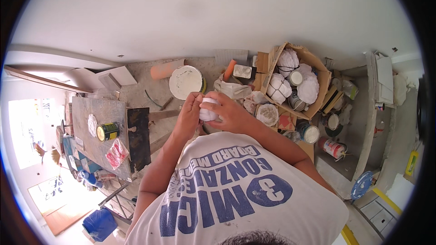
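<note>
In front of my chest I hold a round white bundle (208,111) that looks like wadded cloth. My right hand (230,114) curves around its right side, with fingers over the top and underneath. Closed against its upper left edge is my left hand (187,112), whose fingertips meet those of my right. What the left fingertips pinch there is too small to tell. Just beyond my hands stands a round white tub (186,83) with pale, speckled contents.
A cardboard box (325,80) at right holds white bundles (279,88), some tied with dark string, and cans. A paint can (108,131) stands on the worktable (91,106) at left. Another can (310,134) and a red-and-white container (332,148) are at right. A pale wall (218,13) rises ahead.
</note>
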